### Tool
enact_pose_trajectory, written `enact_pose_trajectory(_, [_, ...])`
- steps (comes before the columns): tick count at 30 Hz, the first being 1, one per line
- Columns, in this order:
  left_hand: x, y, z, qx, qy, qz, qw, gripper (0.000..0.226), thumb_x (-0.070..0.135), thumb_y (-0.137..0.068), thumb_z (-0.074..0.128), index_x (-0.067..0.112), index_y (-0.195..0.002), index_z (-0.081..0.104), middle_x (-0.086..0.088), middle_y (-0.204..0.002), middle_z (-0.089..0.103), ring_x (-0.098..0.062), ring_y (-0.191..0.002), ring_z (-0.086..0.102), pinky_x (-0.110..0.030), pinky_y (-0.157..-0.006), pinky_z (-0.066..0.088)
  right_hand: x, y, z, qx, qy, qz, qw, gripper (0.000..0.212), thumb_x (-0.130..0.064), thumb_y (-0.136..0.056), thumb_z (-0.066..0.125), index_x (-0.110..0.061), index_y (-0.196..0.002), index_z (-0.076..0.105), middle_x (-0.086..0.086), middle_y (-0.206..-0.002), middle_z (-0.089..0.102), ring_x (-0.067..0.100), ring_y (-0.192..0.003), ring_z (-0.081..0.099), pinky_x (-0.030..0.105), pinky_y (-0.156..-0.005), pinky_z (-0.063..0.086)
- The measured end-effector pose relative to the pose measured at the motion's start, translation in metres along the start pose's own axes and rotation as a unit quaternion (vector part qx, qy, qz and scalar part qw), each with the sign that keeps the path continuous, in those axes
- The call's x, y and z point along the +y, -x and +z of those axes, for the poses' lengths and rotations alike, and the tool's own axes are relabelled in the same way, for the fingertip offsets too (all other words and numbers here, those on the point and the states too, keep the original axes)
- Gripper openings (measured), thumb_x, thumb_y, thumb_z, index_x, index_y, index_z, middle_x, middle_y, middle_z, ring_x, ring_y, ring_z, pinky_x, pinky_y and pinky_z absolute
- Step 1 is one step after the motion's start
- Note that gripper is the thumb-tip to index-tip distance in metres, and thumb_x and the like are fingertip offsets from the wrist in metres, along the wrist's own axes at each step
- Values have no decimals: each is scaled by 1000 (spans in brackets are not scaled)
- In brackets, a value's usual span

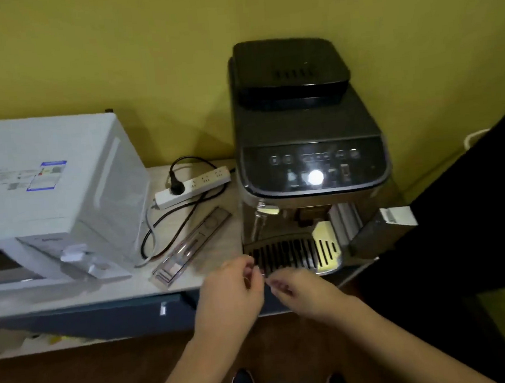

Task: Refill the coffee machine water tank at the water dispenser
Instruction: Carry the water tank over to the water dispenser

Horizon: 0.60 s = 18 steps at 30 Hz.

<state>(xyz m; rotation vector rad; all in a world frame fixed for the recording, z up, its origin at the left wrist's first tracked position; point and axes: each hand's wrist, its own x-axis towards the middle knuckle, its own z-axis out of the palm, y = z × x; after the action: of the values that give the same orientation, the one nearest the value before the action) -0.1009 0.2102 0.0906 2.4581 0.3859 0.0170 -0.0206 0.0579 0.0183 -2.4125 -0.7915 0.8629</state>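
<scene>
Both hands hover just before the coffee machine (309, 156) drip tray (292, 253) — left hand (232, 292) and right hand (301, 293) loosely curled, grasping nothing — likely poised to reach the water tank, not clearly identifiable here.

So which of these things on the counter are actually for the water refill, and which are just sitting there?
For the job:
coffee machine
left hand and right hand, both holding nothing, in front of its drip tray

Just lying about:
white microwave
power strip with a black plug
clear plastic tray
</scene>
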Motion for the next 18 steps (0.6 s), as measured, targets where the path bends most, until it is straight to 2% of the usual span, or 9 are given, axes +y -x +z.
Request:
enact_pose_trajectory(2, [48, 8, 13, -21, -3, 39, 999, 20, 35, -96, 53, 31, -114, 62, 14, -90, 62, 4, -74, 57, -13, -66, 49, 34, 31, -20, 0, 75, 9, 997, 20, -29, -98, 52, -33, -114, 62, -9, -107, 67, 4, -93, 60, 32, -88, 53])
enact_pose_trajectory(4, [93, 10, 22, -24, -13, 83, 996, 21, 38, -96, 51, 31, -113, 62, 15, -90, 60, 2, -78, 57, -19, -73, 53, 65, 61, -45, 32, 102, 23, 994, 20, -30, -97, 52, -34, -114, 62, -9, -110, 67, 4, -96, 60, 32, -90, 53])
enact_pose_trajectory(7, [155, 10, 34, -2, -29, 153, 988, 29, 39, -95, 51, 26, -120, 61, 11, -102, 63, -5, -91, 59, -27, -82, 52, 109, 99, -89, 77, 138, 25, 987, 22, -27, -96, 52, -27, -113, 66, -5, -113, 69, 11, -104, 63, 29, -93, 50])
enact_pose_trajectory(10, [206, 5, 52, 19, -40, 185, 982, 35, 41, -95, 51, 22, -123, 59, 4, -109, 64, -13, -97, 62, -33, -84, 53, 145, 122, -135, 132, 154, 26, 979, 21, -25, -95, 52, -23, -109, 68, -4, -111, 70, 16, -105, 65, 31, -89, 51])
enact_pose_trajectory(14, [249, -15, 85, 32, -95, 168, 981, 38, 43, -94, 50, 17, -121, 57, -1, -111, 62, -19, -97, 61, -31, -78, 48, 178, 127, -185, 198, 177, 28, 964, 29, -24, -97, 53, -19, -125, 62, 1, -125, 66, 19, -114, 61, 33, -94, 51])
enact_pose_trajectory(18, [266, -50, 118, 13, -184, 88, 979, 52, 49, -91, 52, 9, -123, 52, -10, -115, 59, -26, -101, 59, -35, -77, 48, 198, 113, -216, 217, 211, -19, 953, 55, -21, -95, 58, -18, -147, 41, 4, -149, 47, 23, -137, 44, 37, -113, 39])
